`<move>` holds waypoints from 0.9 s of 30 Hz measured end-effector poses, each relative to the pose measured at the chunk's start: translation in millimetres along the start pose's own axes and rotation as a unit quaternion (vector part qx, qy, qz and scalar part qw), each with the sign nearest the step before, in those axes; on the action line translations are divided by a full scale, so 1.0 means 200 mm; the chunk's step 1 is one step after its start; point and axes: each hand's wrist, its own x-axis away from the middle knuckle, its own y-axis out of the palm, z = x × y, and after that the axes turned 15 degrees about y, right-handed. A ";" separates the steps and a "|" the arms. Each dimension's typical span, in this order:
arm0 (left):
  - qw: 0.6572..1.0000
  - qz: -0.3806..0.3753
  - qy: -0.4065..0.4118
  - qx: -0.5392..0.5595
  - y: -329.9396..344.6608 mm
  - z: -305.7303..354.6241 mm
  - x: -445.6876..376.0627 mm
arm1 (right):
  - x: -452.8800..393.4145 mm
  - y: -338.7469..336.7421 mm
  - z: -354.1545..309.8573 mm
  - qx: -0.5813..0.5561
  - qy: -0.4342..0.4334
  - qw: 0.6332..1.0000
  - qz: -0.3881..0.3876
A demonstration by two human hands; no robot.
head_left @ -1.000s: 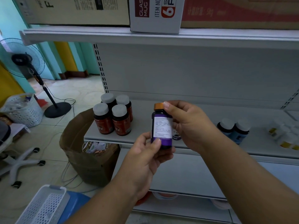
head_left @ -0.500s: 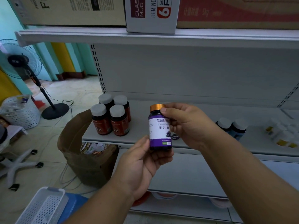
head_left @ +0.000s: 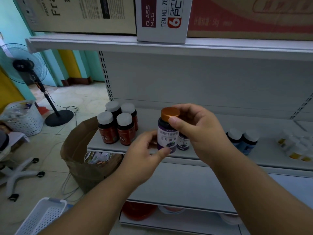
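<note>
A purple-labelled bottle (head_left: 166, 135) with an orange cap sits upright between both hands, over the front of the grey shelf (head_left: 210, 150). My right hand (head_left: 197, 128) pinches it near the cap with thumb and fingers. My left hand (head_left: 146, 150) holds its lower part, thumb across the label's bottom. A second purple bottle (head_left: 183, 143) stands on the shelf just behind it, partly hidden by my right hand.
Several red-labelled bottles (head_left: 116, 128) with grey caps stand at the shelf's left end. Two blue-labelled bottles (head_left: 242, 140) and white-and-yellow ones (head_left: 293, 146) stand to the right. Cartons (head_left: 162, 17) fill the upper shelf. On the floor are a brown box (head_left: 81, 160), white baskets (head_left: 42, 216) and a fan (head_left: 27, 65).
The bottle was turned from its white text side to its purple front, then carried forward and down toward the shelf. A second purple bottle behind it has come into view.
</note>
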 end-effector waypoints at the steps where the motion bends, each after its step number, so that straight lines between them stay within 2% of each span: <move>1: 0.997 -0.009 0.033 -0.064 -0.02 0.00 -0.03 | 0.02 0.00 0.00 0.032 -0.036 0.999 0.000; 4: 0.976 -0.010 0.128 -0.174 -0.08 0.03 -0.13 | 0.08 0.01 0.05 0.146 -0.167 0.974 0.045; 8: 0.939 -0.001 0.228 -0.256 -0.12 0.07 -0.21 | 0.10 0.00 0.10 0.252 -0.344 0.898 0.108; 11: 0.908 0.007 0.289 -0.303 -0.14 0.07 -0.22 | 0.11 -0.01 0.09 0.279 -0.408 0.860 0.131; 13: 0.910 0.005 0.300 -0.286 -0.15 0.09 -0.21 | 0.13 -0.02 0.08 0.283 -0.403 0.861 0.128; 15: 0.942 -0.016 0.250 -0.224 -0.14 0.12 -0.17 | 0.15 -0.03 0.05 0.268 -0.347 0.892 0.111; 17: 0.977 -0.070 0.152 -0.134 -0.13 0.15 -0.12 | 0.18 -0.03 -0.01 0.224 -0.236 0.942 0.085; 19: 0.990 -0.133 0.034 0.018 -0.13 0.17 -0.06 | 0.18 -0.04 -0.07 0.153 -0.108 0.981 0.046; 21: 0.960 -0.158 -0.059 0.222 -0.11 0.18 0.01 | 0.13 -0.06 -0.10 0.104 0.004 0.994 0.023; 23: 0.906 -0.109 -0.162 0.375 -0.06 0.20 0.05 | 0.05 -0.09 -0.07 0.073 0.117 0.990 0.016; 25: 0.860 -0.058 -0.265 0.432 -0.01 0.22 0.05 | 0.00 -0.10 0.00 0.027 0.205 0.978 0.000; 27: 0.847 -0.059 -0.309 0.429 0.01 0.26 0.03 | -0.02 -0.09 0.07 -0.009 0.259 0.966 -0.010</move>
